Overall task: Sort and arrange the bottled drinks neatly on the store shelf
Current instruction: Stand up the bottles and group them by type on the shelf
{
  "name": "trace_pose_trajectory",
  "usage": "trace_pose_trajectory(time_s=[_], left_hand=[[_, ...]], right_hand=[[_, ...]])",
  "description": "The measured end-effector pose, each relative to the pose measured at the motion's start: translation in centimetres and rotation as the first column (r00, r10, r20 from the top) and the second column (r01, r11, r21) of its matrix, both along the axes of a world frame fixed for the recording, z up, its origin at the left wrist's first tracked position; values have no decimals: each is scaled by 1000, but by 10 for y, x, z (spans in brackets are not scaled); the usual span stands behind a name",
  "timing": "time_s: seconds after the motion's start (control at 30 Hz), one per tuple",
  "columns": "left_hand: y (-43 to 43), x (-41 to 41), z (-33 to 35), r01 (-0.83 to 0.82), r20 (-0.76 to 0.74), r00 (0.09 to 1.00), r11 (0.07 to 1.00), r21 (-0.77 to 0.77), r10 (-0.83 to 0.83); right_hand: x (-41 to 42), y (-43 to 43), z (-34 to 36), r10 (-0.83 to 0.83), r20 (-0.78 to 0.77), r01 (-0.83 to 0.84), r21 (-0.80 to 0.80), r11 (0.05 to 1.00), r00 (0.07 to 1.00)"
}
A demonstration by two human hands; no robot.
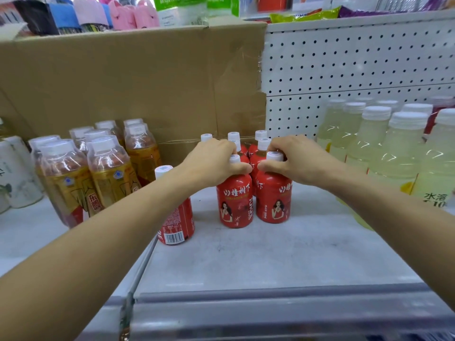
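Front pair gripped!
The left hand curls round the left red bottle, the right hand round the right red bottle (probably squaring the row, labels outward).

A taped brown cardboard box stands below pink bags, green-labelled packs and a yellow-green packet.

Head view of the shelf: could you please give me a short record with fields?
left hand: grips left front red plastic bottle with white cap
right hand: grips right front red plastic bottle beside it
behind them: more upright red bottles
left side: shrink-wrapped amber drink bottles
right side: pale yellow drink bottles
backdrop: brown cardboard box
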State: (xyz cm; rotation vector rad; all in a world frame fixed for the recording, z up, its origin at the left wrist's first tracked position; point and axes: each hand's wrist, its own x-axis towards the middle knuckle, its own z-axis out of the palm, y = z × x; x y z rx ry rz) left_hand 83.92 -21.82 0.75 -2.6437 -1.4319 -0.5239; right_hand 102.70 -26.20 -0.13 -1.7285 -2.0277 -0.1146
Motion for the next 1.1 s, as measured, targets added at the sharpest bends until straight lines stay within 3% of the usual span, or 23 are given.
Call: trace_pose_trajectory(time_s=[0.43,0.53,0.6,0.67,0.73,0.83,0.97,1.1], left_hand=[[-16,-2,-7,-113,-12,993,978,177,117],[-22,-34,5,-113,182,981,948,297,60],[-21,-64,9,-96,359,933,977,191,21],[-21,-87,5,-2,485,874,999,-34,19],[-25,-97,-4,90,484,874,971,-223,30],[-22,-106,-16,88,390,921,959,-270,25],[-22,-113,-16,142,499,864,919,-369,67],[-25,-113,-19,186,544,837,906,-380,57]], right_hand=[[-4,-2,-3,-85,5,84,78,993,996],[-15,0,9,70,-98,-47,219,975,993],[-30,7,20,159,-101,-130,243,961,982],[-48,24,32,209,-79,-191,197,962,975],[-67,49,44,243,-58,-237,94,967,968],[-91,99,51,235,43,-227,-136,964,971],[-110,153,48,142,156,-72,-387,919,977],[-125,164,47,160,270,-42,-397,917,949]])
